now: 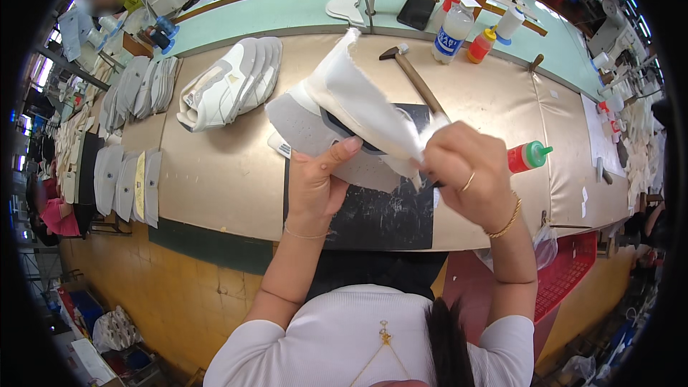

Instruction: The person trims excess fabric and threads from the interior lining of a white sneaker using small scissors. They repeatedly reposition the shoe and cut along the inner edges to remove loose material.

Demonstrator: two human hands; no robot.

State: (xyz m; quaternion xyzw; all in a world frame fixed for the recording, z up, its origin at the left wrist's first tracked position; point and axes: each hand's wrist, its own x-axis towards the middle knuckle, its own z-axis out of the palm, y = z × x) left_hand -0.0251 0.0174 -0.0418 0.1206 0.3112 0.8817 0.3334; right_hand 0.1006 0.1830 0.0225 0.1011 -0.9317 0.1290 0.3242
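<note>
My left hand grips a grey and white shoe upper, thumb on top, over a black board. A white fabric lining stands up from the upper, its frayed edge raised. At its right end my right hand is closed on the lining; the fingertips are partly hidden and blurred. A small white label shows at the upper's left edge. Beyond the upper lies a hammer with a wooden handle.
Stacked shoe uppers and grey pieces lie left. Right stand a red bottle with green cap, a clear bottle and a yellow-capped bottle. A phone lies at the back. A red crate sits below the table edge.
</note>
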